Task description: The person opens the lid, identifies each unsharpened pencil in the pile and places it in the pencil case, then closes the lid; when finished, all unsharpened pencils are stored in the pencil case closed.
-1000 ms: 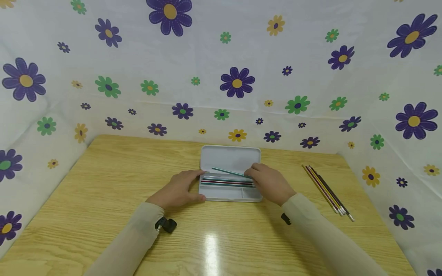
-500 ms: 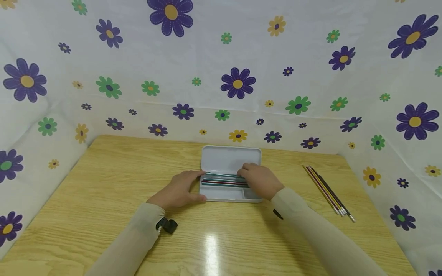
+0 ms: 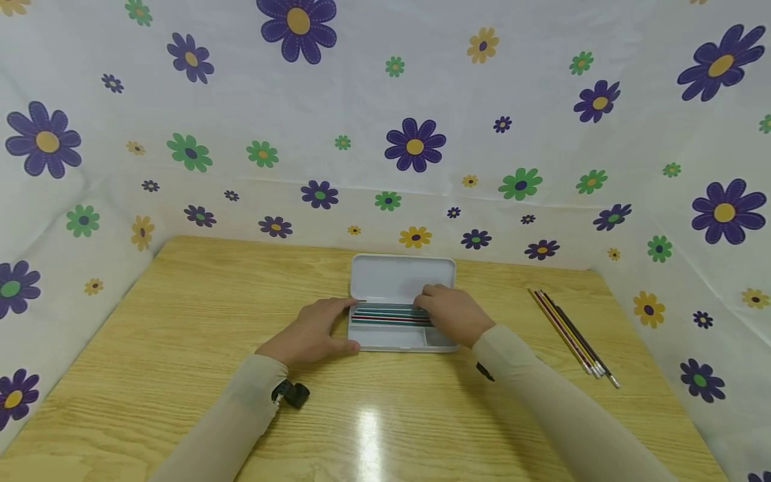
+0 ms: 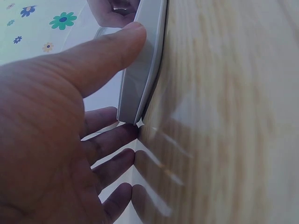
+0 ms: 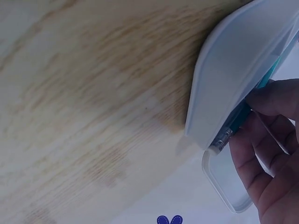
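A white pencil case [image 3: 385, 339] lies with its lid [image 3: 402, 276] folded back on the table. Several green pencils and a dark red one [image 3: 388, 318] lie side by side in its rear compartment. At the case's left end, my left hand [image 3: 307, 331] rests with its thumb on the near wall and its other fingers spread past the end. Over the right end, my right hand [image 3: 453, 314] covers the pencils' ends. The right wrist view shows thumb and fingers pinching a green pencil [image 5: 239, 116] near its eraser end, low along the case wall.
On the table's right, several loose pencils [image 3: 569, 331], yellow, dark red and black, lie slanted together. Flower-print cloth [image 3: 337, 100] stands behind and at both sides of the wooden table [image 3: 211, 301]. A small divider marks the case's front compartment.
My right hand has moved left and the slanted green pencil has come down into the case, level with the others. My left hand has stayed in place.
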A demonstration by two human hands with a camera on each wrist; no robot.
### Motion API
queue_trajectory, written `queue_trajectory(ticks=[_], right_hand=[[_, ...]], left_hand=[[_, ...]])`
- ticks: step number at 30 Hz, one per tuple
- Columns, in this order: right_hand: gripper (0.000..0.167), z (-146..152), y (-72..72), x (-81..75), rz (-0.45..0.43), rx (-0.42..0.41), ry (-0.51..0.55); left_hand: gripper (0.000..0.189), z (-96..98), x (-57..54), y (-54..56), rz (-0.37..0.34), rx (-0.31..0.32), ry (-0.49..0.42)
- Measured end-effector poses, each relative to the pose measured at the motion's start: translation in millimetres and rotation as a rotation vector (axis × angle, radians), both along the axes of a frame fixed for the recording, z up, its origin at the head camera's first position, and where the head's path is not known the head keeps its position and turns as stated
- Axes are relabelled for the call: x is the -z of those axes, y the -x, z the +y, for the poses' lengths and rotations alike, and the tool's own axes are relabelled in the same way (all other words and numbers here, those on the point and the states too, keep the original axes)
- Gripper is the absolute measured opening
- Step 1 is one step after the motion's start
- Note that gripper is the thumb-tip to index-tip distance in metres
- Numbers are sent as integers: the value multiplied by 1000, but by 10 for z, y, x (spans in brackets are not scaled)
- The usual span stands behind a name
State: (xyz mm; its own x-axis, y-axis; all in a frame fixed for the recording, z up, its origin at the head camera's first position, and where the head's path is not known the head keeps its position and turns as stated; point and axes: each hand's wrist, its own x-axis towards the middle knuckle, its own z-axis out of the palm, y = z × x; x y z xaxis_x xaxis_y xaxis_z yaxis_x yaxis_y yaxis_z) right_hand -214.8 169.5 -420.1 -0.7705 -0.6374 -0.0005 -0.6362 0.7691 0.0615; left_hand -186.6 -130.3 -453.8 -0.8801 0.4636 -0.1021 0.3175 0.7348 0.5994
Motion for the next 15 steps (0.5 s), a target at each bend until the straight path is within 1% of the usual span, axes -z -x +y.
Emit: queue_trajectory(ticks=[6, 10, 15], right_hand=[[20, -25, 22, 28, 11, -18, 25], [20, -50, 29, 34, -3, -16, 33], [19, -62, 10, -15, -30, 2, 58]], left_hand=[[89, -3, -14, -10, -10, -11, -13], [90, -4, -20, -15, -16, -11, -11], [91, -3, -18, -13, -6, -4, -13]])
